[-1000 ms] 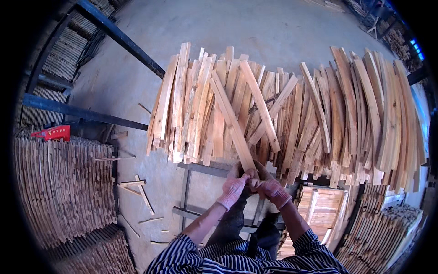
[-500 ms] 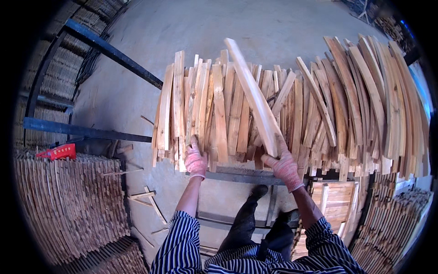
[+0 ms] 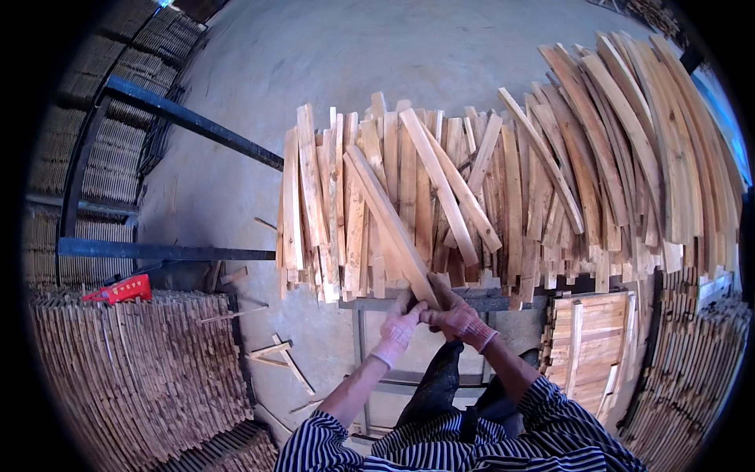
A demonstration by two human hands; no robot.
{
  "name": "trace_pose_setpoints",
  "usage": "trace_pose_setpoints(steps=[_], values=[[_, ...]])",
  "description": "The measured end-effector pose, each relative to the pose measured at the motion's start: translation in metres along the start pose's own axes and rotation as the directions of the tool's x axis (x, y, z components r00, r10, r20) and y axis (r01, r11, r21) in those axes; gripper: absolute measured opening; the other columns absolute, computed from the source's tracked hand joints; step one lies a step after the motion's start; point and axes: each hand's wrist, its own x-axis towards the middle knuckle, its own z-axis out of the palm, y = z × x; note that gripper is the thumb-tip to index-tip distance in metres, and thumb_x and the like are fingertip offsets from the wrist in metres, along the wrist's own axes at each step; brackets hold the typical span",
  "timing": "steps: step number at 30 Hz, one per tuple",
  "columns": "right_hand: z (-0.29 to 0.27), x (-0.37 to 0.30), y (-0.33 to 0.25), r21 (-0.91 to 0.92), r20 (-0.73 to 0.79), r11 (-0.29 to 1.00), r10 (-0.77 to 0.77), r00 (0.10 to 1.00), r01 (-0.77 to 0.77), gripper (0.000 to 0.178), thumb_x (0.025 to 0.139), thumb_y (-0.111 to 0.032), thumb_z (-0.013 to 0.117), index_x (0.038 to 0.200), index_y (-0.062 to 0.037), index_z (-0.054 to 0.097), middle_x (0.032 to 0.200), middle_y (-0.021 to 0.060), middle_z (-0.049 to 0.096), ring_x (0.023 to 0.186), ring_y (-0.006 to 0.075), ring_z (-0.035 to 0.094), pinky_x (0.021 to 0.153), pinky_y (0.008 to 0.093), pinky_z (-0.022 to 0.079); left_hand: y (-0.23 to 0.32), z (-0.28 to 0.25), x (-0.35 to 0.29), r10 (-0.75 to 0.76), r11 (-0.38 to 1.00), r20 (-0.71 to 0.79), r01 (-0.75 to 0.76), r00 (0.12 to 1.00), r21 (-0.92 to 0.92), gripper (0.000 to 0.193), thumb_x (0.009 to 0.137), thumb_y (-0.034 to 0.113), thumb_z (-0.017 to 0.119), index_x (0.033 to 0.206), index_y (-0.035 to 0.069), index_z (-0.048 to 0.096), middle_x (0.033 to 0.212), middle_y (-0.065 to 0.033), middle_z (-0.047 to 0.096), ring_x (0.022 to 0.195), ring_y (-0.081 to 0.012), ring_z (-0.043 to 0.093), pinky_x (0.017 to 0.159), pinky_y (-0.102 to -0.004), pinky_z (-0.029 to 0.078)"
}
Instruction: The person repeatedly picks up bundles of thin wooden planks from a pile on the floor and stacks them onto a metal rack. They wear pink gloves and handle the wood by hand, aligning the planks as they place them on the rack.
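A long, pale wooden strip (image 3: 385, 216) slants up and to the left across a pile of similar strips. Both hands, in pink-and-white knit gloves, meet at its near end. My left hand (image 3: 401, 324) is closed round that end from the left, while my right hand (image 3: 458, 315) grips it from the right; some fingers are hidden by the wood. Just right of the held strip, another pale strip (image 3: 440, 189) lies slanted on top of the pile. Beneath, the wooden strips (image 3: 295, 212) lie side by side, their near ends uneven.
A dark metal frame (image 3: 197, 122) reaches out left of the pile. Tall stacks of boards stand at left (image 3: 141, 377) and lower right (image 3: 688, 362). A red object (image 3: 126, 289) rests on the left stack. Offcuts (image 3: 279, 358) lie on the floor; a wooden panel (image 3: 586, 338) sits near right.
My right hand has let go of one strip, which now lies on the pile, and moved left toward me. My left hand has come nearer and right. Both hands now hold a different strip.
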Motion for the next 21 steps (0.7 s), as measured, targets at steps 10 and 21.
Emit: trace_pose_setpoints(steps=[10,21], values=[[-0.095,-0.18,0.072,0.283,0.245,0.937,0.135,0.96,-0.204,0.101,0.085,-0.023,0.083,0.163,-0.0103,0.02,0.111,0.0145,0.058,0.084,0.0175,0.063,0.069,0.0261,0.055,0.014,0.05,0.098,-0.285,0.852,0.117,0.308,0.951,-0.424,0.063,0.089,0.06,0.074,0.13,0.013,0.06,0.118,-0.0065,0.067,0.111,-0.0281,0.064,0.098,-0.0485,0.053],[-0.133,-0.264,0.154,-0.685,-0.654,0.365,-0.689,0.313,-0.63,0.055,0.079,-0.022,0.073,0.131,-0.0162,0.057,0.114,0.0146,0.061,0.105,0.0316,0.064,0.087,0.0473,0.048,-0.189,0.319,-0.056,-0.604,0.796,0.014,0.603,0.797,-0.049,0.081,0.085,0.059,0.077,0.146,0.014,0.047,0.132,-0.0123,0.057,0.117,-0.0302,0.058,0.105,-0.0488,0.049]])
